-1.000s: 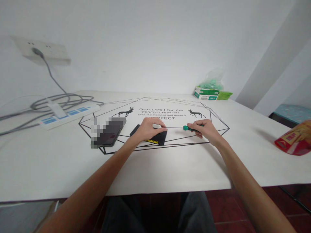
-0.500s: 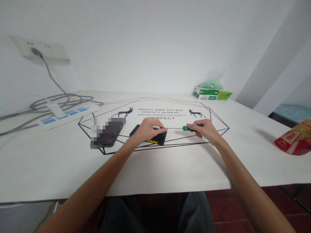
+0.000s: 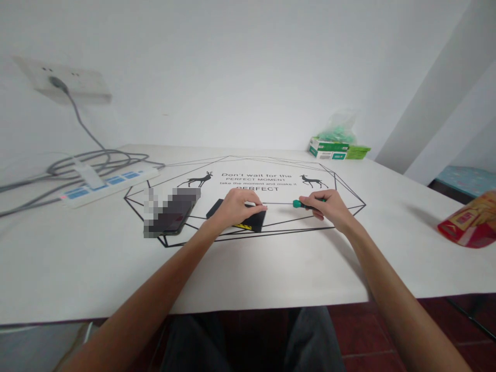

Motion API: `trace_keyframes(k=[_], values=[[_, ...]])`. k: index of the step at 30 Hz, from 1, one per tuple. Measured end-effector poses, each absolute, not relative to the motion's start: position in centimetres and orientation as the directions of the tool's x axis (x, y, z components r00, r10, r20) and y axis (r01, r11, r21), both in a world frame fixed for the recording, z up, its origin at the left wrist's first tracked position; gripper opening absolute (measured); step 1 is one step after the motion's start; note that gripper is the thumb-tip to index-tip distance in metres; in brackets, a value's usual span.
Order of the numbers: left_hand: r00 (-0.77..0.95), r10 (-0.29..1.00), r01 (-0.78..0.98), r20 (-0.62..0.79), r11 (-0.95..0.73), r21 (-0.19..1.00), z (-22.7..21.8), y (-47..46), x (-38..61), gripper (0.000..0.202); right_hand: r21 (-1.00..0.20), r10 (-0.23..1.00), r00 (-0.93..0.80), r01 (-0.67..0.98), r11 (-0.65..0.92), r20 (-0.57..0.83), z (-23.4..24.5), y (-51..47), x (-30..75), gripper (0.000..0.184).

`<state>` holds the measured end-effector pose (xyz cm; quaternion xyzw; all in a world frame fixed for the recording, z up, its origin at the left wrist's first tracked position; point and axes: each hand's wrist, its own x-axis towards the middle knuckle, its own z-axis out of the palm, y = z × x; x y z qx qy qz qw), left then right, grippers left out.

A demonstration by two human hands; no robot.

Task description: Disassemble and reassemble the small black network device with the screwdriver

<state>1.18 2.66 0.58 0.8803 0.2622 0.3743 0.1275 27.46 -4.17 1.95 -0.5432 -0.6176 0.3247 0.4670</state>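
Note:
My left hand [image 3: 237,207] lies over a flat black box [image 3: 256,222] with a yellow label on its near side. Its thumb and fingers close on the box's right end, partly hiding the top. In my right hand [image 3: 332,207], closed fingers grip a screwdriver [image 3: 297,203] with a green-and-black handle. The long thin shaft points left, level above the table, and its tip reaches the fingertips of my left hand. Whether the tip touches a screw or the box is too small to tell. To the left lies a dark phone [image 3: 179,212], partly pixelated.
A white power strip [image 3: 112,183] with coiled grey cables [image 3: 77,163] sits at the left. Green-and-white boxes [image 3: 329,148] and a clear bag [image 3: 341,126] stand at the back right. A red packet [image 3: 468,222] lies near the right edge of the white table [image 3: 271,279].
The screwdriver's handle has shifted very slightly right and up in my right hand, and its shaft sits a touch higher. My left hand and the black box look unmoved.

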Motion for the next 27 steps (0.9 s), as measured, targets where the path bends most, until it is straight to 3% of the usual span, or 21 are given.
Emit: trace_keyframes(k=[9, 22, 27], values=[[0.579, 0.565, 0.384, 0.587, -0.825, 0.416, 0.8, 2.6, 1.1, 0.024, -0.902, 0.976, 0.012, 0.384, 0.195, 0.216, 1.8, -4.1, 27.4, 0.047], [0.624, 0.513, 0.455, 0.59, -0.852, 0.259, 0.9, 2.6, 1.2, 0.024, -0.877, 0.975, -0.005, 0.436, 0.202, 0.222, 1.7, -4.1, 27.4, 0.048], [0.642, 0.617, 0.512, 0.454, -0.787, 0.345, 1.6, 2.5, 0.5, 0.029, -0.883, 0.973, 0.014, 0.424, 0.201, 0.228, 1.9, -4.2, 27.4, 0.048]])
